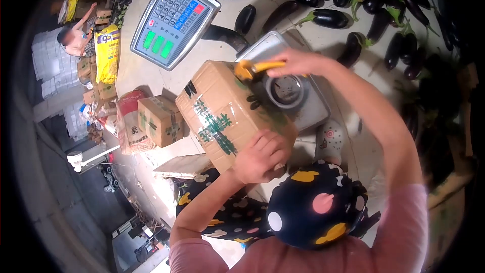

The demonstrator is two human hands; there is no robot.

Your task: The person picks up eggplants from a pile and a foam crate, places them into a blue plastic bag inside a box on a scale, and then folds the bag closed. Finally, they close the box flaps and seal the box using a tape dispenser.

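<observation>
A cardboard box [214, 116] with green print and clear tape stands tilted in front of me, beside the metal scale platform [316, 98]. My left hand [261, 157] is closed on the box's near edge, its fingers curled over the cardboard. In my right hand [293, 63] is the handle of a yellow tape dispenser [246, 70], which touches the box's upper far edge. A round grey object [286, 91], perhaps a roll of tape, lies on the platform under my right arm. The box hides part of the platform.
The scale's display [174, 20] stands beyond the box. Many eggplants [328, 17] lie on the floor at the upper right. A smaller carton [160, 120] and a red and white sack [132, 124] are at the left. Farther off, a person [76, 39] sits near a yellow sack [107, 55].
</observation>
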